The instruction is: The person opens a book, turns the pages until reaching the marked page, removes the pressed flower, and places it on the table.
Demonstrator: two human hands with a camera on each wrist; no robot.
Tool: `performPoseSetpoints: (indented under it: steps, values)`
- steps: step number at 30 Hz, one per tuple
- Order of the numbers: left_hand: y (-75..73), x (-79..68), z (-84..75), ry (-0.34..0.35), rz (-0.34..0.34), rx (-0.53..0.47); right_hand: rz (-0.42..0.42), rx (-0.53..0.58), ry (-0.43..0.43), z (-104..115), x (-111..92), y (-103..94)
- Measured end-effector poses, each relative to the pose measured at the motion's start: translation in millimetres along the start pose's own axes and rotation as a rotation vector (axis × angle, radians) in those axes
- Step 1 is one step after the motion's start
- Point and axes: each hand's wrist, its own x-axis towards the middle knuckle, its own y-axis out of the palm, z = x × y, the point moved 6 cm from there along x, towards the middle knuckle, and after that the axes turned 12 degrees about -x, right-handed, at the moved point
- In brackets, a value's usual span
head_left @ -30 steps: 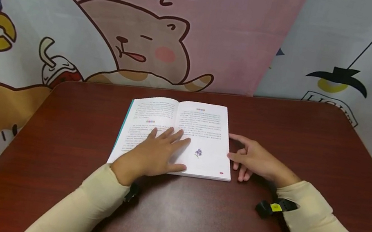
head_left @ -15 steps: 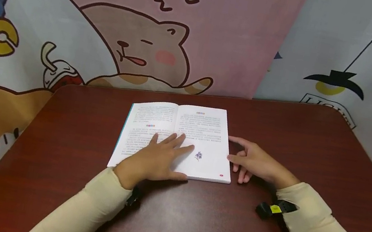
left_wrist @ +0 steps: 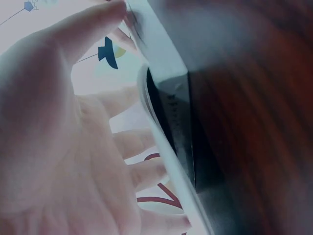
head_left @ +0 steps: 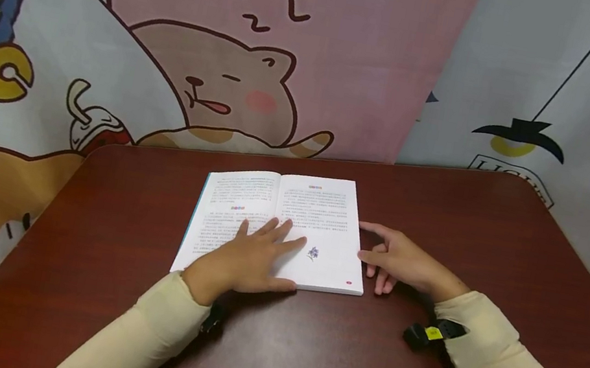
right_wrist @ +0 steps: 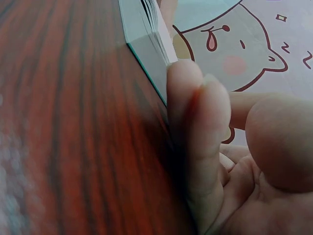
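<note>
White paper above dark red wood: saw a book (head_left: pixel 325 215) spread open on the table (head_left: pixel 264 356), near the middle of its width and short of the far edge; noted print on both pages, with a small purple flower picture (head_left: pixel 313 252) low on the right one; found the left hand (head_left: pixel 251 262) flat and wide across the lower pages, over the gutter, with fingers straight and fanned, grasping nothing; found the right hand (head_left: pixel 400 258) at the book's right edge, with forefinger and thumb apart, touching or just beside the paper, and remaining fingers loosely bent; made out no grip on any leaf there; saw in the left wrist view a dark gap (left_wrist: pixel 168 117) beneath the arched paper.

Judged a crease the likeliest trouble, from hard pressing over that hollow; judged several leaves caught together possible too, from a blunt fingertip at the edge; feared a tear at the gutter, from left-palm weight on a leaf pulled from the right; reckoned a slide across the smooth tabletop possible, from a sideways push by the right hand without enough weight from the left; expected some risk of lifting pages with the left palm raised, given the paper's curve.
</note>
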Motion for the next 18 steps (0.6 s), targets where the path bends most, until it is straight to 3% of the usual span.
performPoseSetpoints:
  steps: [9, 18]
  values:
    - [4.6, -1.8, 3.2, 0.013, -0.008, -0.022, 0.014, 0.029, 0.001, -4.7, 1.0, 4.4]
    - [-0.1, -1.0, -1.1, 0.033, -0.016, -0.019, 0.013, 0.072, 0.021, -5.5, -2.3, -1.1]
